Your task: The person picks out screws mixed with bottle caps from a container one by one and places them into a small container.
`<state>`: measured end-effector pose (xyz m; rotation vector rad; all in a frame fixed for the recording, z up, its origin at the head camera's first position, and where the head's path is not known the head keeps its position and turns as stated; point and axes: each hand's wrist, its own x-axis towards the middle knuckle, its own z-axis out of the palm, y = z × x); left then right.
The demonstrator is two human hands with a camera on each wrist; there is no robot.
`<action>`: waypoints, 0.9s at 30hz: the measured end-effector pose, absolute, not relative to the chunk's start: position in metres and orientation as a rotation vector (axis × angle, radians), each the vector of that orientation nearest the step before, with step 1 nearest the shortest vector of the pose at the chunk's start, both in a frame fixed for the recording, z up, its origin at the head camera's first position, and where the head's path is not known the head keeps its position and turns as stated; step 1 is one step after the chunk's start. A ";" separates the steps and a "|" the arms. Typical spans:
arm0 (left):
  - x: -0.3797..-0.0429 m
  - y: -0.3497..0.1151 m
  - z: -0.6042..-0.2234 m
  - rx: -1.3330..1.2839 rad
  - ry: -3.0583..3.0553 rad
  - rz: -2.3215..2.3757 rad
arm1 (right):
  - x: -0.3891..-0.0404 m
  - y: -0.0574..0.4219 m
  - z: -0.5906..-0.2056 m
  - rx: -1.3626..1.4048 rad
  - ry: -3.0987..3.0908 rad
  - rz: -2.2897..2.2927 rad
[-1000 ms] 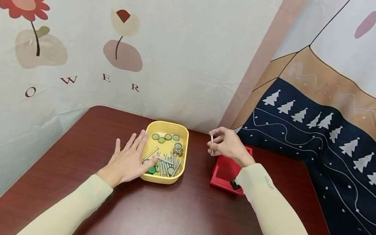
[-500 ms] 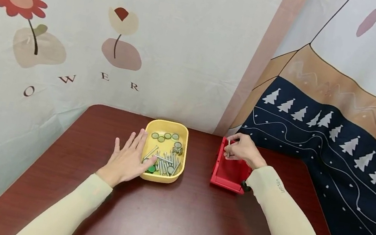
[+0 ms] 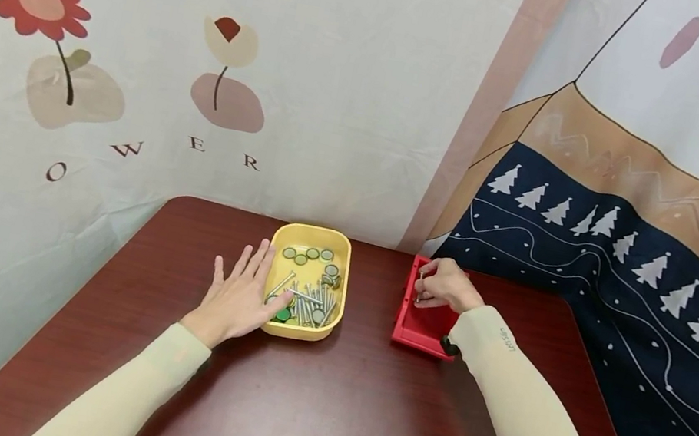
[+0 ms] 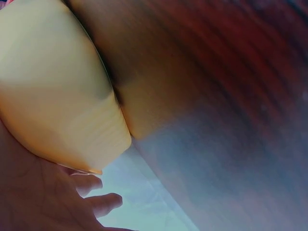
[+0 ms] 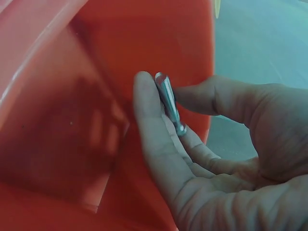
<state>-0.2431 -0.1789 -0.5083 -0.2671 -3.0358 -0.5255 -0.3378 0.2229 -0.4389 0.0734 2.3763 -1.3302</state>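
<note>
**Silver bolt (image 5: pixel 169 102) pinched at the red bin (image 3: pixel 423 334)**

I can see the right hand (image 3: pixel 447 285) with its grip closed around the bolt, between thumb and fingers; whether that's above or below the bin's rim, I can't tell. On the surface (image 3: pixel 321 416), the left hand (image 3: pixel 238 301), fingers straight, rests against a yellow tray (image 3: pixel 301 333) of loose bolts (image 3: pixel 309 304) and round caps (image 3: pixel 313 254).

A slim silvery bolt (image 5: pixel 169 102) is held nearly upright at the open red bin (image 3: pixel 423 334) — inside or just above, hard to tell. Left of it sits a round-cornered yellow tray (image 3: pixel 297 333) — loose bolts (image 3: pixel 304 307) heaped at its near end.
</note>
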 end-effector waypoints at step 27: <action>-0.241 -0.179 -0.506 -0.266 -3.027 -0.544 | -0.310 0.180 -0.405 -0.430 2.936 -0.919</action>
